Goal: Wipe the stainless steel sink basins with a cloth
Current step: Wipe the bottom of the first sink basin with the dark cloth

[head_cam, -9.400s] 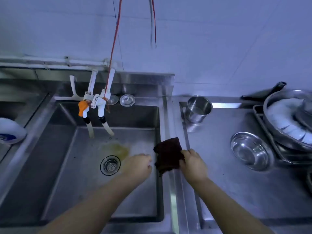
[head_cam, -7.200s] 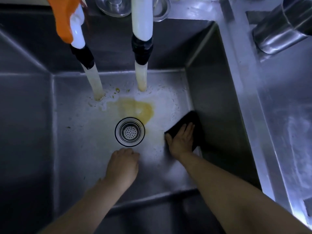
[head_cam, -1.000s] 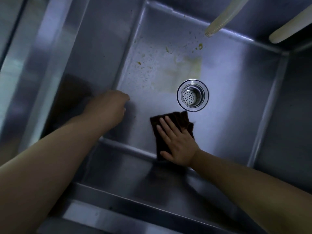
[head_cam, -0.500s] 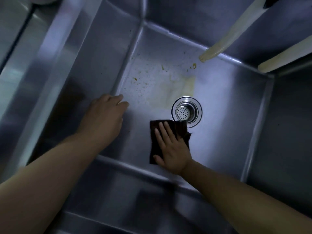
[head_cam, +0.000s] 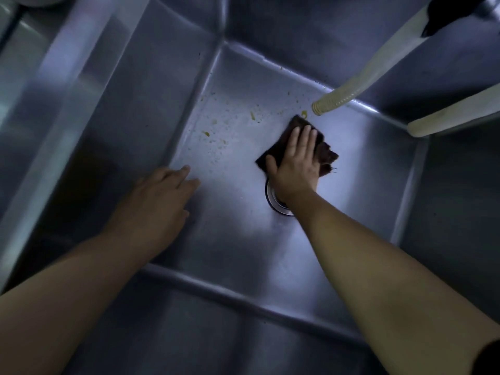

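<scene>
I look straight down into a deep stainless steel basin (head_cam: 243,234). A dark brown cloth (head_cam: 326,151) lies on its floor just beyond the drain (head_cam: 273,201), whose rim is mostly hidden under my wrist. My right hand (head_cam: 296,161) presses flat on the cloth with straight fingers. To the left, my left hand (head_cam: 154,207) hovers or rests near the basin floor with relaxed fingers, holding nothing. Yellowish food specks (head_cam: 230,125) dot the floor at the far left corner.
Two pale hose ends hang in from the upper right: one (head_cam: 359,79) ends just past the cloth, the other (head_cam: 454,115) lies further right. Steep basin walls rise on all sides, with the left rim (head_cam: 54,104) running up the left.
My right hand has pushed the cloth away from me, past the drain and over the yellow stain toward the hose end. The left hand stayed at the left side.
</scene>
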The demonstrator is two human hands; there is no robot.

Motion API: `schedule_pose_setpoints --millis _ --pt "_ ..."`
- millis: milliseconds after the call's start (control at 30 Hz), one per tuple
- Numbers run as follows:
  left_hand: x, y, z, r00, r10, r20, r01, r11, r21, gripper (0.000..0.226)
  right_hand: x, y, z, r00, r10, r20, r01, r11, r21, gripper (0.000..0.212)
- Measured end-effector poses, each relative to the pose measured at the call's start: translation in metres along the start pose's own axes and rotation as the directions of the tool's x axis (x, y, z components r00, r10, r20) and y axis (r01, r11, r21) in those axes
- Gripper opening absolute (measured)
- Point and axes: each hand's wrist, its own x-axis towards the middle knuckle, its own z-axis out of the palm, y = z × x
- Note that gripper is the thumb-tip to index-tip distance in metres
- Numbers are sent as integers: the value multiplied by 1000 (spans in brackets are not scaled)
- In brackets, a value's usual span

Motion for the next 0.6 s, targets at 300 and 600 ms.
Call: schedule_pose_setpoints --millis 300,600 --pt "0 6 -4 999 23 26 -23 1000 10 59 19 60 -18 942 333 -37 -328 940 93 81" --pt "0 6 -2 999 32 12 -32 999 -19 56 88 -11 -23 984 176 -20 -174 982 70 87"
